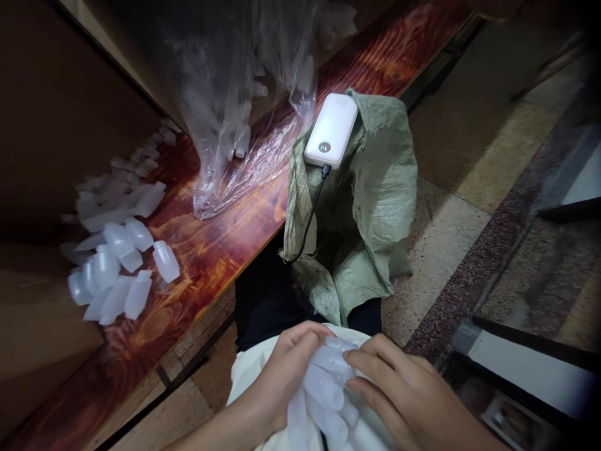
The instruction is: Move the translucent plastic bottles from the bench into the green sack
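A bunch of small translucent white plastic bottles is held over my lap, close to my body. My left hand is closed around the bunch from the left, its thumb near the top. From the right, my right hand curls its fingers against the same bottles, fingertips pressing on them. The palm sides of both hands are hidden. Just beyond my knees a pale green woven sack gapes, its inside dark. On its rim lies a white power bank with a black cable plugged in.
A glossy wood-grain table runs diagonally on the left. Several loose bottles are piled on it, beside a clear plastic bag with more bottles inside. Cardboard boxes stand at the far left. A dark metal frame is at right.
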